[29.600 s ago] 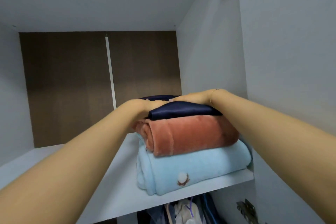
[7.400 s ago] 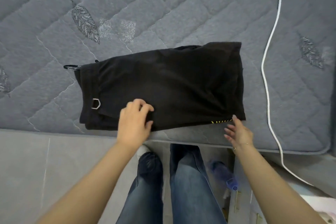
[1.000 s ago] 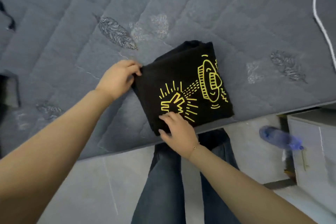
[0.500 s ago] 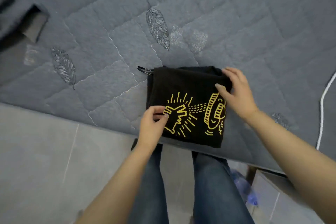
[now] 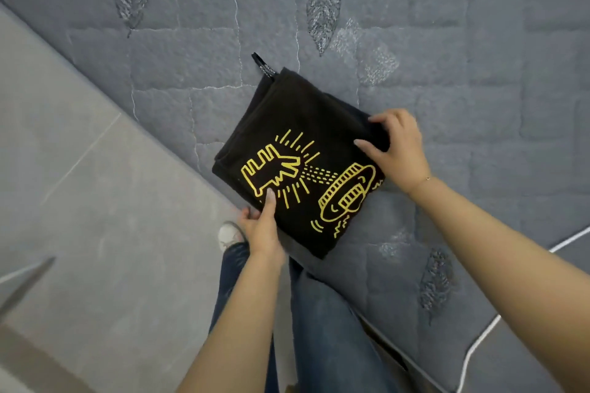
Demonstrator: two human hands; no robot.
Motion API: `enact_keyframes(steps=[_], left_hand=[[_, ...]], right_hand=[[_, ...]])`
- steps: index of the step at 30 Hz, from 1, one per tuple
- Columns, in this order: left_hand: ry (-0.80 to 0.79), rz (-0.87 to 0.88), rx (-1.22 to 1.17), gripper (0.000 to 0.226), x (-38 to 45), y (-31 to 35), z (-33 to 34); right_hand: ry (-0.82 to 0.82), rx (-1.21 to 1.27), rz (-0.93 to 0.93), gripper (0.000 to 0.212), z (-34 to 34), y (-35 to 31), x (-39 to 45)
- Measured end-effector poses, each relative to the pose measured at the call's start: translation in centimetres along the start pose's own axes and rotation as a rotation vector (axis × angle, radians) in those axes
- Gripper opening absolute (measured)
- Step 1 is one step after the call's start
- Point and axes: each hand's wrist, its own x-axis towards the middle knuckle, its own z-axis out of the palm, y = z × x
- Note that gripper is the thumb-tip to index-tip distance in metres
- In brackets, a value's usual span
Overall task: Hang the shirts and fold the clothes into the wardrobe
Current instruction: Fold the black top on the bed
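Observation:
A black garment [image 5: 293,124], folded into a thick square with a yellow line drawing on top, lies at the near edge of the grey quilted mattress [image 5: 447,73]. A small black loop tag sticks out of its far corner. My left hand [image 5: 260,226] grips the near-left edge, thumb on top and fingers underneath. My right hand [image 5: 399,147] holds the right corner, fingers curled over the fold. The wardrobe is out of view.
Grey tiled floor [image 5: 79,185] fills the left side. My legs in blue jeans [image 5: 322,329] stand against the mattress edge, one light shoe [image 5: 228,234] showing. A white cable [image 5: 472,351] runs over the mattress at lower right.
The view has turned, so the garment now sits diagonally. My left hand slid to the near-left edge and tucked fingers under it; my right hand stays on the right corner.

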Motion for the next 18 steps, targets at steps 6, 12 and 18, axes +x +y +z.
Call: enact_keyframes(steps=[6,12,18], left_hand=[[-0.287,-0.045,-0.12,0.064,2.0,-1.3,-0.4],[-0.352,-0.067,-0.188,0.065,1.1,-1.4,0.2],[-0.364,0.155,-0.131,0.056,-0.9,0.7,-4.3]], right_hand=[[-0.521,0.114,0.147,0.069,-0.7,-2.7,7.1],[-1.001,0.253,0.278,0.058,0.0,-4.8,9.7],[-0.966,0.397,0.283,0.06,-0.6,-8.5,6.2]])
